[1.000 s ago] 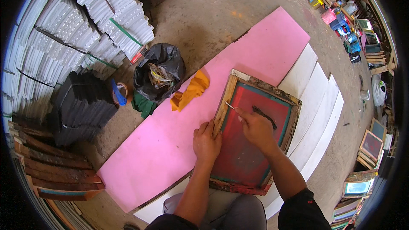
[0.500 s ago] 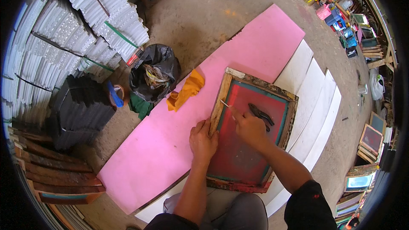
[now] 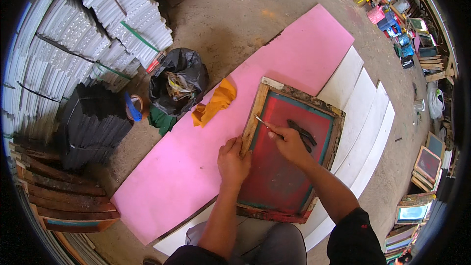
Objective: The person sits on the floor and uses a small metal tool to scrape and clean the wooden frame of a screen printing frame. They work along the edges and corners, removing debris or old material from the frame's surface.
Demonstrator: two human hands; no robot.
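Here is one framed screen (image 3: 304, 97), left-hand grip (image 3: 234, 162) closed on its edge, right-hand grip (image 3: 288, 143) pinching a slim tool (image 3: 261, 120).

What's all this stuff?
frame: one, brown and red, centre
pliers: one, black, inside frame
tool: one, silvery, right hand
sheet: one, pink, under frame
panels: several, white, sheet's right
cloth: one, orange, sheet's edge
bag: one, black, beside cloth
scrap: one, green, below bag
bundles: several, white, upper left
stack: one, black, left
tubs: several, mixed, upper right
other frames: several, brown, around edges
left hand: one, bare, on frame
right hand: one, bare, on tool
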